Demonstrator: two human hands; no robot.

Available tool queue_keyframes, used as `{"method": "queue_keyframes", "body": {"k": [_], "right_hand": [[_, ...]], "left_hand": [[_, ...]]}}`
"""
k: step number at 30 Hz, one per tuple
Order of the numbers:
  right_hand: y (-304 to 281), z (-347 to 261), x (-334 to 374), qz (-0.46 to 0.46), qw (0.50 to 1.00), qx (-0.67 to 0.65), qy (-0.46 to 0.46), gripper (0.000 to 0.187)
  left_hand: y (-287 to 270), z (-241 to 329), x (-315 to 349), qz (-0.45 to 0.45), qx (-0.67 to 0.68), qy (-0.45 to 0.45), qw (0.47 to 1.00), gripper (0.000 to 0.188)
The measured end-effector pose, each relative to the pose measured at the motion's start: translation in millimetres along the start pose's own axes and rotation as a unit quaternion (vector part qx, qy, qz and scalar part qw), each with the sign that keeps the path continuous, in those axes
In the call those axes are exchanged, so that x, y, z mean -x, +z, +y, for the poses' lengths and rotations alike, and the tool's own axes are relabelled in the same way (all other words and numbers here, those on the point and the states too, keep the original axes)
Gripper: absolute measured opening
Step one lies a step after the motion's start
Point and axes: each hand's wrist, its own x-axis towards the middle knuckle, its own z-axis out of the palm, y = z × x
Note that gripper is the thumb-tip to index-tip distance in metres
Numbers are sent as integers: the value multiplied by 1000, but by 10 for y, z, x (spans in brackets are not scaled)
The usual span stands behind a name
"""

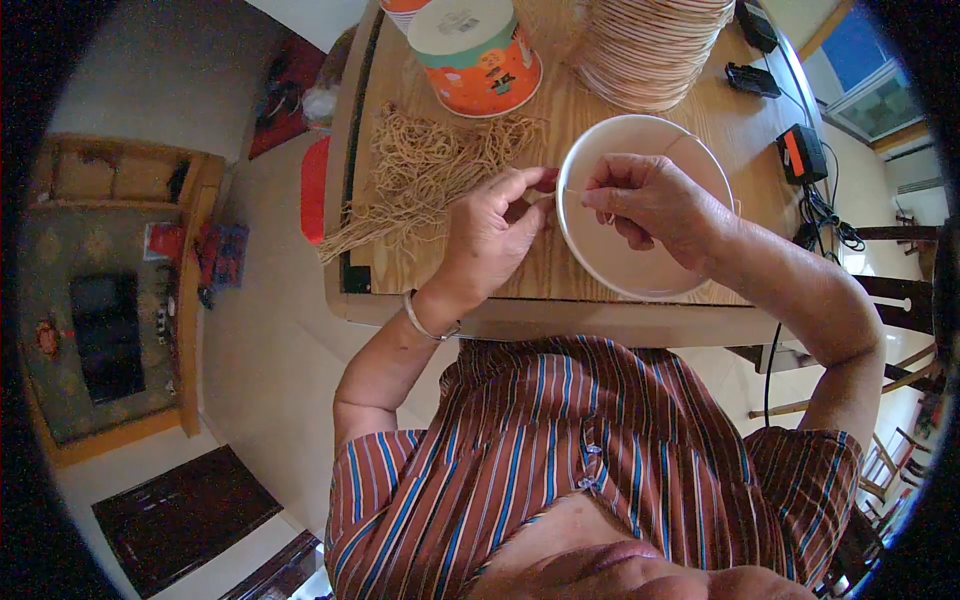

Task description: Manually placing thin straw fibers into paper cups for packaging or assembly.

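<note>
A white paper bucket (615,265) stands at the table's near edge with its mouth facing up. My right hand (655,200) is over the mouth, thumb and forefinger pinched on a thin twine (573,190) that runs to the left rim. Outside that rim, my left hand (490,225) curls its thumb and forefinger close against the bucket wall; what its fingertips hold is too small to make out. Another strand crosses the bucket's far right rim. Just beyond my left hand lies a loose heap of tan twine (420,165), its ends trailing toward the table's left edge.
An orange and green printed bucket (485,80) stands upside down at the back. A tall stack of nested buckets (655,50) is right of it. Black power adapters (798,155) and tangled cables (825,225) lie along the right edge. Wooden chairs (900,290) stand to the right.
</note>
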Motion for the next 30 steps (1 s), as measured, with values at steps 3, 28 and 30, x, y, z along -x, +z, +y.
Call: {"method": "queue_keyframes", "body": {"k": [3,28,30], "right_hand": [[7,-19,14,-2,1000,-3,1,8],[58,-36,-16,-58,997,35,34,12],[34,-14,-30,-68,997,28,39,11]], "left_hand": [[-9,15,9,4,-71,18,997,21],[-19,-29,42,8,275,-136,952,7],[-65,37,42,25,274,-166,947,7]]}}
